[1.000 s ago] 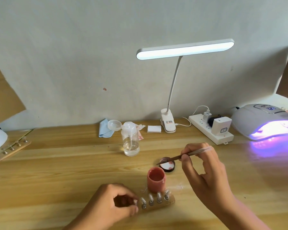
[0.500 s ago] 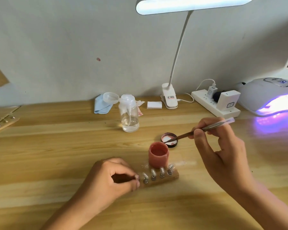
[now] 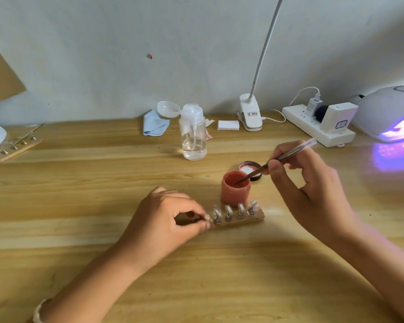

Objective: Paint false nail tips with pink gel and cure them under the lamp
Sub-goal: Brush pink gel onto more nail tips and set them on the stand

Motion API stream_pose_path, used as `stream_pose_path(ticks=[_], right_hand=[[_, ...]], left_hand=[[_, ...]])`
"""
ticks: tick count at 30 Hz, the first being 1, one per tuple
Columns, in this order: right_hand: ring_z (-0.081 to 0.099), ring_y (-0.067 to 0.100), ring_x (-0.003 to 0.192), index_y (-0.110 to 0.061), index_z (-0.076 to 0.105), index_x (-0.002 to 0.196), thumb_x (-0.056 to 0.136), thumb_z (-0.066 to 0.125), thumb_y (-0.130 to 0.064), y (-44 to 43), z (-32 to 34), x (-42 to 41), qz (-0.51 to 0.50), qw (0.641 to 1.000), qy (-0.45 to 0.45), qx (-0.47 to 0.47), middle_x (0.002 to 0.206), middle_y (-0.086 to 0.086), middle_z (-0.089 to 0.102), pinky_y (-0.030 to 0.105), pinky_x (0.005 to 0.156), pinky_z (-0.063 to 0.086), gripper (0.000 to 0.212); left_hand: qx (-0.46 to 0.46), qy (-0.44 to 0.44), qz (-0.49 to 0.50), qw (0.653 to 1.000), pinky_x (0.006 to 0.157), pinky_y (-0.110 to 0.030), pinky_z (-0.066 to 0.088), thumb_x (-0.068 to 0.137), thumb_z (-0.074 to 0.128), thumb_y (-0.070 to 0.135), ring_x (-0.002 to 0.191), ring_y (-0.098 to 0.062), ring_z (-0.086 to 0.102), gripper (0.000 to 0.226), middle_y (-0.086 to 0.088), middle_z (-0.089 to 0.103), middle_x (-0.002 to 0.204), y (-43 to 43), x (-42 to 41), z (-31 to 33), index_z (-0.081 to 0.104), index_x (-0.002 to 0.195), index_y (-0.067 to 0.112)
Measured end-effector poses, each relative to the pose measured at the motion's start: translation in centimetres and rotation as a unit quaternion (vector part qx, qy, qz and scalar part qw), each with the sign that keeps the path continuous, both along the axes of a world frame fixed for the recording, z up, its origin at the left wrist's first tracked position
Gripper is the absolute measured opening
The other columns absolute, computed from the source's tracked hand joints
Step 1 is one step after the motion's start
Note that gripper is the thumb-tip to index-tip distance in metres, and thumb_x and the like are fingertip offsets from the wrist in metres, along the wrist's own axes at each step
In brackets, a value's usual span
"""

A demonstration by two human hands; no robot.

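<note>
Pinches the brush (image 3: 289, 153) in the right fingers (image 3: 274, 167), wrist raised, tip now down in the pink gel jar (image 3: 235, 191) rather than over the lid (image 3: 248, 164) (loading up, so painting seems next). Grips with curled left fingers (image 3: 201, 226) one end of the wooden holder (image 3: 254, 219), whose bare-looking nail tips (image 3: 228, 209) stand just before the jar on the tabletop (image 3: 79, 194).

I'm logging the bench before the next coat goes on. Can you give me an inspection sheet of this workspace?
Surface: wooden table.
Job's things: brush tip dips in the open pink jar; lid behind the jar; holder with nail tips in front of the jar; curing lamp at right, lit purple.
Clutter: bottle, cloth, pad, second holder far left.
Hands: left hand pinches the holder's left end; right hand grips the brush.
Cables: cord between clip lamp and power strip.
Surroundings: pale wall.
</note>
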State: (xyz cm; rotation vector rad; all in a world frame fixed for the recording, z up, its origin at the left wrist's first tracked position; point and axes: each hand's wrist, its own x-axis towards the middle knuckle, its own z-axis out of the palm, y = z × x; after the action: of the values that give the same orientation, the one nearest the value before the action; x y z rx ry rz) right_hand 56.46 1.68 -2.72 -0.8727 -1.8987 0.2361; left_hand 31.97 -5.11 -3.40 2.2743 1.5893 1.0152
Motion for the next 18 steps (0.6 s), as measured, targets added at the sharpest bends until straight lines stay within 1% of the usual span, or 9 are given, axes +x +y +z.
stream_pose_path(ticks=[2, 6, 9, 11, 13, 16, 18], right_hand=[[0.053, -0.001, 0.097, -0.015, 0.059, 0.102, 0.097, 0.05, -0.029, 0.08, -0.13, -0.11, -0.009, 1.0, -0.009, 0.004, 0.094, -0.004, 0.066, 0.008, 0.087, 0.036, 0.017], [0.053, 0.002, 0.089, -0.014, 0.061, 0.106, 0.096, 0.051, -0.03, 0.19, -0.26, -0.21, -0.017, 1.0, -0.007, 0.016, 0.096, -0.005, 0.065, 0.014, 0.086, 0.038, 0.021], [0.054, 0.0, 0.091, -0.019, 0.06, 0.105, 0.097, 0.052, -0.029, 0.2, -0.33, -0.26, -0.013, 1.0, -0.008, 0.007, 0.096, -0.007, 0.066, 0.01, 0.085, 0.037, 0.015], [0.052, -0.007, 0.094, -0.022, 0.058, 0.104, 0.097, 0.052, -0.029, 0.19, -0.34, -0.28, -0.011, 1.0, -0.013, 0.006, 0.096, -0.011, 0.066, 0.007, 0.084, 0.036, 0.012], [0.051, -0.011, 0.094, -0.021, 0.058, 0.103, 0.096, 0.05, -0.031, 0.16, -0.29, -0.28, -0.009, 1.0, -0.016, 0.013, 0.096, -0.016, 0.063, 0.006, 0.083, 0.035, 0.014], [0.05, -0.011, 0.094, -0.022, 0.057, 0.102, 0.097, 0.051, -0.029, 0.06, -0.21, -0.27, -0.007, 1.0, -0.021, 0.019, 0.097, -0.019, 0.061, 0.006, 0.083, 0.034, 0.01], [0.051, -0.009, 0.094, -0.026, 0.055, 0.101, 0.097, 0.055, -0.024, -0.01, -0.19, -0.27, -0.01, 1.0, -0.015, 0.012, 0.096, -0.015, 0.063, 0.005, 0.082, 0.034, 0.005]], left_hand=[[0.012, 0.007, 0.007, 1.0, 0.079, -0.028, 0.043, 0.07, 0.078, 0.036, 0.071, 0.006, 0.063, 0.009, 0.021, 0.072, 0.075, -0.14, 0.13, -0.01, 0.076, 0.073, 0.028], [-0.002, -0.028, 0.011, 1.0, 0.077, -0.029, 0.047, 0.069, 0.078, 0.037, 0.072, 0.002, 0.066, 0.01, 0.023, 0.073, 0.077, -0.13, 0.04, -0.01, 0.077, 0.075, 0.03], [-0.025, -0.057, -0.006, 0.998, 0.075, -0.03, 0.051, 0.07, 0.082, 0.032, 0.075, 0.0, 0.068, 0.011, 0.022, 0.073, 0.079, 0.01, -0.13, -0.09, 0.079, 0.079, 0.028], [-0.035, -0.067, -0.017, 0.997, 0.073, -0.033, 0.053, 0.071, 0.086, 0.022, 0.076, -0.005, 0.069, 0.013, 0.017, 0.074, 0.079, 0.15, -0.25, -0.27, 0.08, 0.083, 0.026], [-0.035, -0.067, -0.021, 0.997, 0.071, -0.034, 0.054, 0.072, 0.088, 0.016, 0.077, -0.008, 0.069, 0.017, 0.015, 0.074, 0.079, 0.25, -0.36, -0.42, 0.081, 0.085, 0.024], [-0.022, -0.058, -0.022, 0.998, 0.073, -0.033, 0.054, 0.071, 0.089, 0.017, 0.078, -0.007, 0.068, 0.017, 0.016, 0.072, 0.079, 0.32, -0.43, -0.47, 0.081, 0.083, 0.025], [-0.007, -0.044, -0.023, 0.999, 0.074, -0.031, 0.053, 0.07, 0.089, 0.018, 0.079, -0.006, 0.067, 0.016, 0.017, 0.071, 0.079, 0.31, -0.42, -0.47, 0.08, 0.081, 0.025]])
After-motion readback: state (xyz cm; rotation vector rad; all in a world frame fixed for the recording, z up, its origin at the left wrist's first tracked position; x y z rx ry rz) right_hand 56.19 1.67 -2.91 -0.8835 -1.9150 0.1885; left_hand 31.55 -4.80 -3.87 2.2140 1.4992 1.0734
